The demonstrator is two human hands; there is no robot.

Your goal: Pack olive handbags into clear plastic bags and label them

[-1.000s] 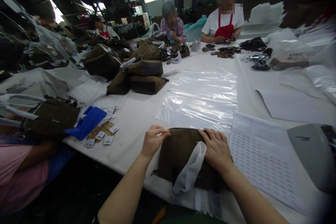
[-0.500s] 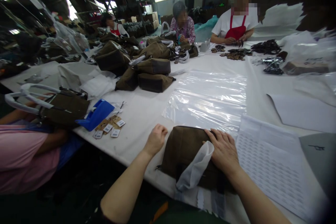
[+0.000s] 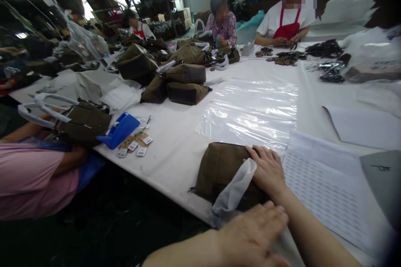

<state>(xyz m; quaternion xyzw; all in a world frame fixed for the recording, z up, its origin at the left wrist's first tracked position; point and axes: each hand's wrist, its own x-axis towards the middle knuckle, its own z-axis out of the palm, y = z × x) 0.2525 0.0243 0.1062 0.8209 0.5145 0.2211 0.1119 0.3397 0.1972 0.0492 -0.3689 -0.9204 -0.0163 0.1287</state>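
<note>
A brown handbag (image 3: 216, 167) lies on the white table in front of me, its dark base partly in view. A whitish wrapped handle (image 3: 234, 185) loops over its near side. My right hand (image 3: 267, 171) rests on the bag's right part, fingers spread and lying along it near the upper edge. My left hand (image 3: 253, 229) is nearer to me, below the handle and in front of my right forearm. Its fingers are stretched out and slightly blurred, with nothing seen in them. The hand hides the bag's lower near corner.
Beyond the bag lies a clear plastic sheet (image 3: 250, 108); to its right is a printed sheet (image 3: 319, 192). Leftward are tags (image 3: 133, 146), a blue tape dispenser (image 3: 120, 130) and a person in pink (image 3: 34, 175) with another handbag (image 3: 84, 123). More bags (image 3: 188, 93) are heaped farther back; co-workers sit behind.
My left hand has moved from beside the bag's left end toward me and right, crossing before the bag; its fingers have straightened. My right hand stays on the bag. The view has shifted slightly.
</note>
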